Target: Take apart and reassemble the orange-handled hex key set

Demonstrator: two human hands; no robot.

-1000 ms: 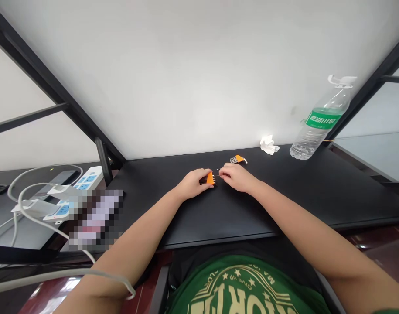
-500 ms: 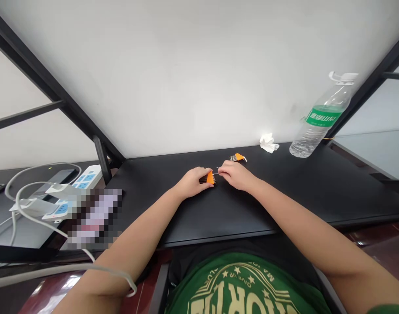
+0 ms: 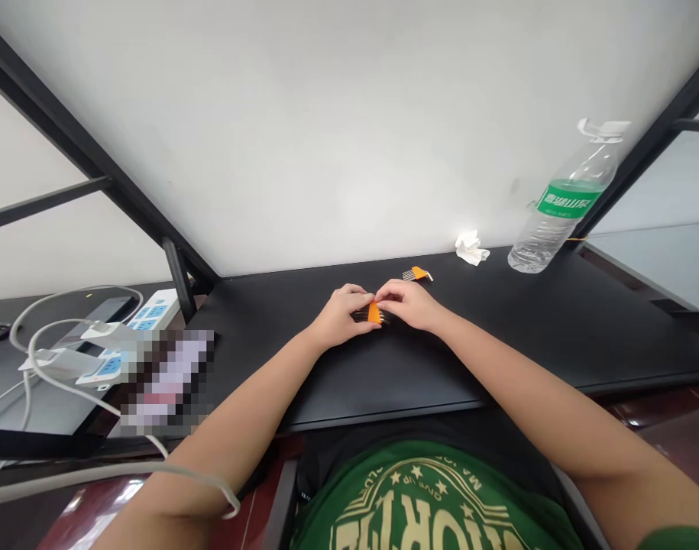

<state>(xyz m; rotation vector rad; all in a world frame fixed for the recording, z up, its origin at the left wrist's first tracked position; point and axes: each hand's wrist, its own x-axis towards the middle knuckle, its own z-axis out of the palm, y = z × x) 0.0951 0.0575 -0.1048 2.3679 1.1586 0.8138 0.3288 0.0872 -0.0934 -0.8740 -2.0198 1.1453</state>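
Between thumb and fingers, my left hand (image 3: 341, 316) grips an orange hex key holder (image 3: 374, 313) just above the black desk. Dark hex keys stick out of it on both sides. Pinched at the holder's upper right edge is my right hand (image 3: 406, 302), closed on a hex key that its fingers mostly hide. A second orange holder with silver hex keys (image 3: 418, 273) lies flat on the desk behind my right hand.
A large clear bottle (image 3: 555, 206) with a green label stands at the back right, near crumpled white tissue (image 3: 470, 248). To the left are a power strip (image 3: 154, 309) with chargers, white cables (image 3: 51, 305) and a blurred-out object (image 3: 174, 378). A wall rises behind the desk (image 3: 532, 336).
My right hand has moved left with the hex key, closing the gap to the orange holder, and its fingers now meet it. The left hand and holder have shifted slightly right.
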